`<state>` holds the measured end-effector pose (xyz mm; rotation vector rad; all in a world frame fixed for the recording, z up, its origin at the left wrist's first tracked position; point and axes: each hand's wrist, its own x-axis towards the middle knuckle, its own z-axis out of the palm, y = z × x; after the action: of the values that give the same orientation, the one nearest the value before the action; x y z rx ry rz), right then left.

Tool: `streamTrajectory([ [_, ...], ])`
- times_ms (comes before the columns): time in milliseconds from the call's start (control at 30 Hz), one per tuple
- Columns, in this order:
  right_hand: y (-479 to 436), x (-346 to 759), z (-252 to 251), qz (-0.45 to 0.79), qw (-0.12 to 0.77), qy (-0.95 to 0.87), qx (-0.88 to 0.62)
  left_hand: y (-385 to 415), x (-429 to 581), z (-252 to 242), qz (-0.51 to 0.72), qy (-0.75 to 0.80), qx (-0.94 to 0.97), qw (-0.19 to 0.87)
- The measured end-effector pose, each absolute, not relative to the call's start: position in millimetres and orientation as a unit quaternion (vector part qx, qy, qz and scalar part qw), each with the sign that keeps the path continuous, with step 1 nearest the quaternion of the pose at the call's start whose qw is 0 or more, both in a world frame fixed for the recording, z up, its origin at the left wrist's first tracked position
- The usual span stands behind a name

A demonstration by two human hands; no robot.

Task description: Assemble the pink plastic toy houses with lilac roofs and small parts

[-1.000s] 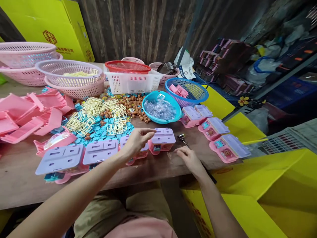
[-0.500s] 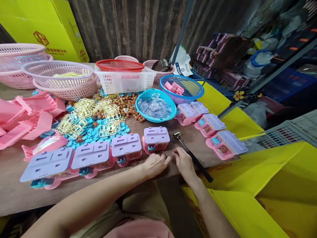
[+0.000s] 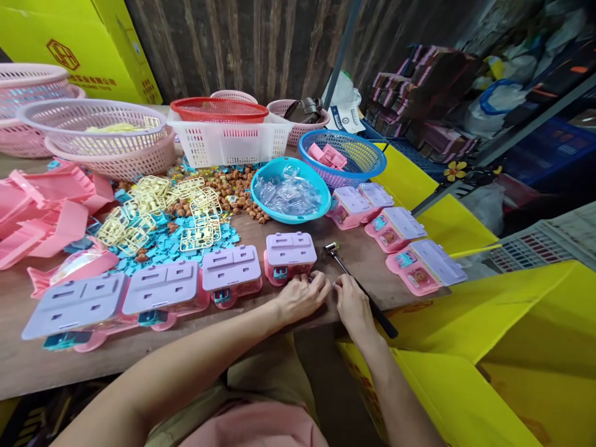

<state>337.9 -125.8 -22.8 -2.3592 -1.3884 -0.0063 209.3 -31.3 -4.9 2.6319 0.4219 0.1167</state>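
My left hand [image 3: 302,298] rests low over the table with its fingers curled, just in front of a pink toy box with a lilac lid [image 3: 290,256]. Close beside it, my right hand [image 3: 352,304] has its fingertips pinched together. Whatever the fingers hold is too small or hidden to make out. A small hammer [image 3: 361,288] with a black handle lies past my right hand, its metal head pointing away from me. Several more lilac-lidded toy boxes [image 3: 162,287] stand in a row to the left. Others [image 3: 426,266] are grouped on the right.
Blue plastic pieces [image 3: 162,245], cream part frames [image 3: 121,228] and brown pieces [image 3: 235,189] lie heaped behind the row. Pink shells [image 3: 60,233] are piled left. A turquoise bowl [image 3: 261,208] holds clear parts. Baskets [image 3: 233,146] stand behind; an open yellow carton [image 3: 512,316] is at right.
My left hand has shifted slightly right and forward, bringing its fingers nearer the toy box and my right hand. The whole view has moved a little. The hammer lies in the same place.
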Motion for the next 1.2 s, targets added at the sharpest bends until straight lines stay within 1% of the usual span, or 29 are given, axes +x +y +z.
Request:
streamTrajectory([
  [133, -126.8, 336.1, -21.6, 0.006, 0.193, -0.486, -0.852, -21.7, 186.7, 27.3, 0.072, 0.092, 0.980, 0.163],
  [233, -127.8, 337.8, -17.9, 0.012, 0.200, -0.478, -0.855, 6.9, 164.7, 58.3, 0.123, 0.161, 0.974, 0.105],
  [300, -127.8, 337.9, -12.5, 0.015, 0.216, -0.477, -0.852, 31.5, 153.9, 72.1, 0.109, 0.192, 0.971, 0.090],
  [367, -126.4, 334.5, -4.8, 0.017, 0.242, -0.482, -0.842, 53.6, 148.6, 78.0, 0.054, 0.165, 0.979, 0.109],
  [467, -121.0, 319.0, 8.8, 0.023, 0.293, -0.503, -0.813, 74.7, 150.4, 78.8, -0.018, 0.127, 0.974, 0.187],
  [567, -111.9, 293.9, 19.4, 0.024, 0.338, -0.528, -0.779, 83.1, 157.6, 81.0, -0.018, 0.142, 0.956, 0.255],
  [700, -96.4, 266.0, 25.2, -0.008, 0.400, -0.551, -0.732, 87.3, 162.9, 87.1, -0.005, 0.155, 0.941, 0.301],
  [1200, -86.6, 263.1, 32.5, -0.050, 0.391, -0.578, -0.715, 98.8, 162.6, 76.5, 0.006, 0.152, 0.927, 0.342],
])
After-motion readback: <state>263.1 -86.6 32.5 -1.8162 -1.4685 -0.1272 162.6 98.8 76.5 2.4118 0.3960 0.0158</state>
